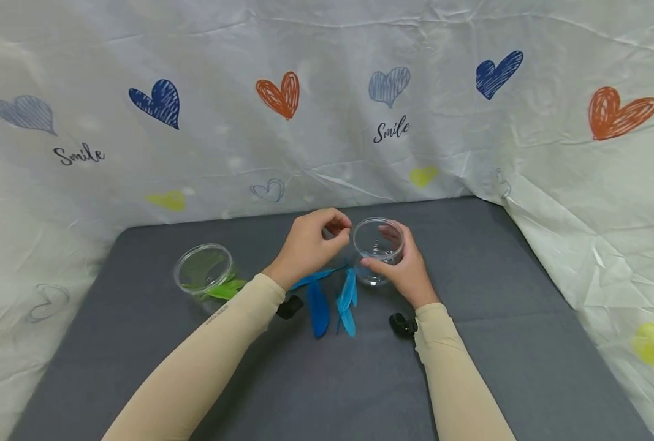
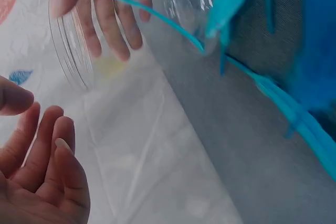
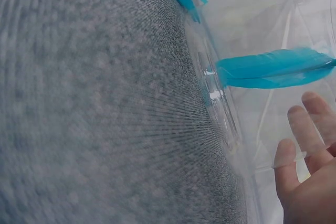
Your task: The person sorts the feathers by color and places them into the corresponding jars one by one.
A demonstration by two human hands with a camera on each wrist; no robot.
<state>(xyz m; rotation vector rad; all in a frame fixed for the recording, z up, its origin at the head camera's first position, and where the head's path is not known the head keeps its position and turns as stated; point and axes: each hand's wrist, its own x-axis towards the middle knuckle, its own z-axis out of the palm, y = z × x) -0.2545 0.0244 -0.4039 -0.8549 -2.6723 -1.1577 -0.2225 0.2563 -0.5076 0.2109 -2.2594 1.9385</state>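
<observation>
My right hand (image 1: 409, 269) (image 3: 310, 182) holds a clear round jar (image 1: 379, 282) (image 2: 73, 51) (image 3: 215, 98) by its side, thumb at the front and fingers behind. Beside the rim, my left hand (image 1: 315, 242) (image 2: 47, 171) hovers with loosely bent fingers; no object shows in it. Blue feathers lie on the cloth left of the jar: a darker one (image 1: 318, 309), lighter ones (image 1: 346, 300), and one (image 1: 315, 277) partly behind the left wrist. A light blue feather (image 3: 273, 69) crosses the right wrist view at the jar.
Another clear jar (image 1: 204, 269) stands at the left, with green feathers (image 1: 224, 289) at its lower right, partly covered by my left sleeve. Dark grey cloth (image 1: 486, 343) covers the table. A white curtain (image 1: 327, 153) printed with hearts hangs along the back and right.
</observation>
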